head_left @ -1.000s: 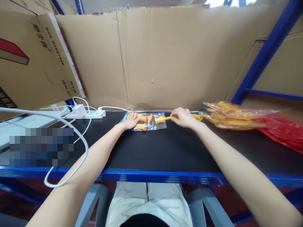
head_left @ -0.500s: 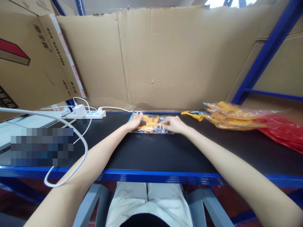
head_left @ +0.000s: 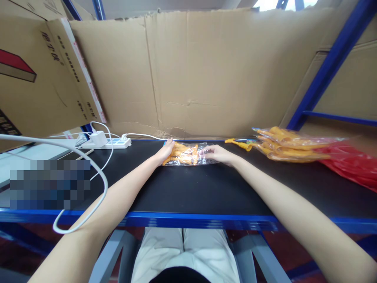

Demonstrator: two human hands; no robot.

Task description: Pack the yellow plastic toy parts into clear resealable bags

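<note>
The left hand (head_left: 166, 151) lies flat, fingers straight, against the left end of the clear bag (head_left: 203, 156) of orange plastic pieces (head_left: 184, 154). The right hand (head_left: 218, 153) rests on the bag's right end; I cannot tell if it pinches. The bag lies on the black table (head_left: 206, 188), with a loose orange piece (head_left: 239, 144) to its right.

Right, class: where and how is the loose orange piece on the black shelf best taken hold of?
Probably pinch the loose orange piece across its thin shaft from above, near side: it lies flat, its wider end by the pile of bagged pieces, the cardboard wall behind.
</note>
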